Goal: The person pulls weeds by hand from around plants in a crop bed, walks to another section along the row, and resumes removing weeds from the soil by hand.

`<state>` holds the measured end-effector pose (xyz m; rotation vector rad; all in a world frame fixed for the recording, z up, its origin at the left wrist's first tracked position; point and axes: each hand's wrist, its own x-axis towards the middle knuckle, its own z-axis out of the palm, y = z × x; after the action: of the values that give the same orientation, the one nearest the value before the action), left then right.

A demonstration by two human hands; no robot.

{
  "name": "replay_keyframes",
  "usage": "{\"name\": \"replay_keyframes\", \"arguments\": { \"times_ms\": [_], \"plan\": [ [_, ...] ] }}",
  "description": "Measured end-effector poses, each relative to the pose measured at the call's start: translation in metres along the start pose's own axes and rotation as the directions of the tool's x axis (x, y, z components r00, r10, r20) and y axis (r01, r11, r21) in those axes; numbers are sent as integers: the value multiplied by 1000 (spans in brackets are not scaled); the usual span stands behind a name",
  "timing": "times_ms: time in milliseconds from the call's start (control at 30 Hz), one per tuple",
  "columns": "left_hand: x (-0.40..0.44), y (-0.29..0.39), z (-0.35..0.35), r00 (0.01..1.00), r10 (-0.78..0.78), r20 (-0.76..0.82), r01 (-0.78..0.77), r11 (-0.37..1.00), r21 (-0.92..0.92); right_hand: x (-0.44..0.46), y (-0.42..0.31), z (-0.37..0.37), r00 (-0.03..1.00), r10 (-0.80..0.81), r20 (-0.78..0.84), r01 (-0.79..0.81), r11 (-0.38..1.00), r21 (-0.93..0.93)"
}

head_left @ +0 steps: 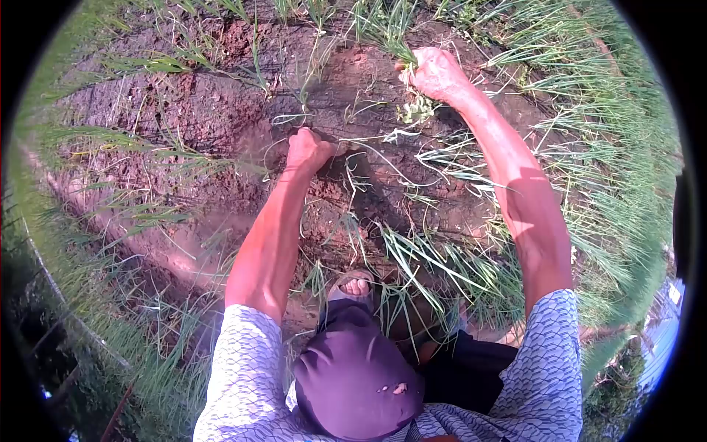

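My right hand (436, 74) is closed around a bunch of weeds (403, 50), with long green blades rising from the top of the fist. A small leafy weed (417, 110) hangs below that fist, above the soil. My left hand (308, 151) is a fist low against the dark soil (221, 110), near the middle of the view. Thin stems show around this fist, and its fingertips are turned away, so what it grips is hidden. Loose, pale stalks (390, 158) lie on the ground between the two hands.
Onion-like green plants (596, 147) grow densely to the right, with sparser tufts (147, 151) in rows at left. Cut or bent green leaves (427, 258) lie near my sandalled foot (355, 287). My knee in dark cloth (361, 376) is close below.
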<state>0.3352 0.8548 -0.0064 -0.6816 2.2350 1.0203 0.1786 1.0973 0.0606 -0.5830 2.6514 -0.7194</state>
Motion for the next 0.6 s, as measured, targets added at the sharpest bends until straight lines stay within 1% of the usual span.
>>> {"name": "replay_keyframes", "arguments": {
  "times_ms": [33, 100, 133, 167, 200, 300, 333, 367, 433, 467, 500, 567, 600],
  "plan": [
    [0, -5, 5, 997, -6, -83, 10, 999, 47, 5, -4, 16, 995, 73, 62, -60, 981, -185],
    [5, -8, 18, 972, 8, -236, 23, 991, 131, 5, -1, 49, 999, -40, -24, 32, 959, -281],
    [8, -6, 23, 964, -9, -264, 60, 981, 186, 5, 2, 56, 999, -50, 1, 48, 953, -300],
    [6, 1, 16, 980, -40, -194, 73, 983, 167, 2, 7, 61, 998, -56, 32, 64, 946, -317],
    [5, 0, 17, 984, -47, -169, 78, 980, 184, -2, 14, 68, 993, -113, 13, 112, 953, -282],
    [11, -1, 13, 986, -33, -161, 72, 968, 240, 6, 11, 62, 999, -29, 44, 41, 952, -303],
    [17, -5, 16, 985, -40, -171, 79, 969, 232, 5, 12, 57, 990, -2, 143, 49, 946, -322],
    [17, -5, 17, 985, -42, -168, 82, 969, 235, 2, 18, 55, 985, 88, 147, -56, 976, -208],
    [13, -1, 15, 984, -56, -172, 95, 969, 227, -2, 26, 45, 950, 203, 238, -168, 972, -162],
    [13, -1, 14, 984, -67, -163, 102, 970, 220, -7, 23, 35, 899, 271, 343, -238, 962, -137],
    [11, -1, 15, 986, -74, -152, 105, 972, 211, -14, 18, 32, 892, 229, 389, -160, 966, -201],
    [8, 3, 11, 987, -71, -144, 99, 976, 194, -30, 10, 38, 938, 93, 333, -23, 978, -207],
    [10, 2, 13, 982, -79, -171, 111, 977, 185, -33, 2, 39, 934, 138, 329, -50, 964, -262]
  ]
}}
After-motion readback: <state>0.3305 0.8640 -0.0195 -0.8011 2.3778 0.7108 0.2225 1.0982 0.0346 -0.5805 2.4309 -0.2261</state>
